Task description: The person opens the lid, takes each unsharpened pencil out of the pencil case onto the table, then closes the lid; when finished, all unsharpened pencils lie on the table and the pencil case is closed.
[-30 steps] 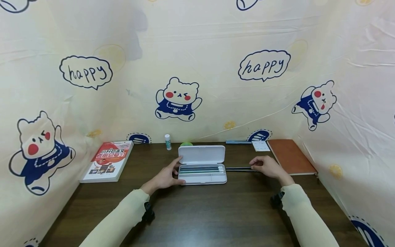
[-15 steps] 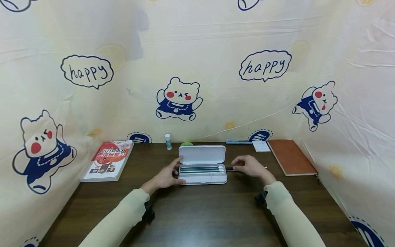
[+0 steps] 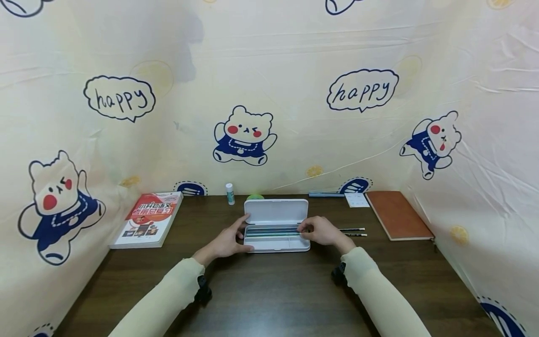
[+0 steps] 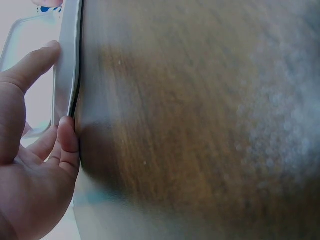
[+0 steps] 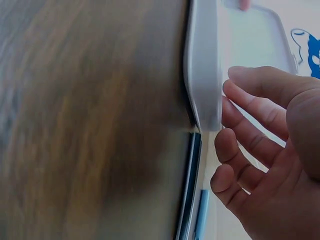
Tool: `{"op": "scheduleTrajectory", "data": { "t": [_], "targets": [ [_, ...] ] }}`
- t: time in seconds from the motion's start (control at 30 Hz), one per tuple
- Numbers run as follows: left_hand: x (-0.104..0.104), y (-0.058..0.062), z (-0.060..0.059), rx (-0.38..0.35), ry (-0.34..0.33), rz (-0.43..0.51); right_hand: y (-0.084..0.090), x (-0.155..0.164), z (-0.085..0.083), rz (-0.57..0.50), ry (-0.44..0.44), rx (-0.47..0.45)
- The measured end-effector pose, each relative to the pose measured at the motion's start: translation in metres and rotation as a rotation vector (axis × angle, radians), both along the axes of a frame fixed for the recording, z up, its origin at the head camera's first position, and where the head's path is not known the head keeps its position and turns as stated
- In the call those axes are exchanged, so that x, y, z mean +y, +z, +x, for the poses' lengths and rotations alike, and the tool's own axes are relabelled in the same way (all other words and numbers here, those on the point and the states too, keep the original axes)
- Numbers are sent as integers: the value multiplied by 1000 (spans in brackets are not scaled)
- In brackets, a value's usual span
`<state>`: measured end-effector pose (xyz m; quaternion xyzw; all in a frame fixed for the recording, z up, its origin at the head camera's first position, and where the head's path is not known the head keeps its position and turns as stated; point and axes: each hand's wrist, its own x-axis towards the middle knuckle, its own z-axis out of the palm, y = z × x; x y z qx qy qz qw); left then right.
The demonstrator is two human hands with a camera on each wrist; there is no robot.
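Observation:
A white pencil case [image 3: 277, 245] lies on the brown table with its lid [image 3: 275, 212] raised. Several dark and green pencils [image 3: 271, 232] lie side by side inside. My left hand [image 3: 227, 239] grips the case's left end, its thumb on the front edge [image 4: 69, 60]. At the right end, my right hand [image 3: 321, 231] reaches over the rim [image 5: 205, 65], thumb and index fingertips close together at the pencil ends. Whether they pinch a pencil is hidden. Two dark pencils [image 3: 353, 229] lie on the table, partly behind this hand.
A red and white book [image 3: 147, 220] lies at left. Along the back are a glue stick [image 3: 229, 194], a green round object [image 3: 254, 197] partly hidden by the lid, a blue stick-like object [image 3: 326, 194] and a white card [image 3: 357, 200]. A brown notebook [image 3: 400, 215] lies at right.
My right hand has moved left from the dark pencils on the table to the right end of the pencil case, uncovering those pencils' right ends. My left hand has stayed on the case.

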<state>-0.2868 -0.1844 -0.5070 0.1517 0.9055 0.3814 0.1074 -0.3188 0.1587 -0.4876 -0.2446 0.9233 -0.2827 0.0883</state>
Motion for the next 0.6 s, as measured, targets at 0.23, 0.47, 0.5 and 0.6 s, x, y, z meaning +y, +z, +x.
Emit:
{"op": "scheduleTrajectory", "data": {
  "t": [0.23, 0.47, 0.5, 0.6],
  "targets": [
    [0, 1, 0, 9, -4, 3, -4, -10, -1, 52, 26, 45],
    [1, 1, 1, 2, 1, -2, -3, -14, -3, 73, 13, 21],
    [2, 1, 1, 3, 2, -2, -3, -14, -3, 72, 12, 20],
    [1, 0, 1, 7, 1, -6, -3, -15, -3, 67, 10, 8]
  ]
}}
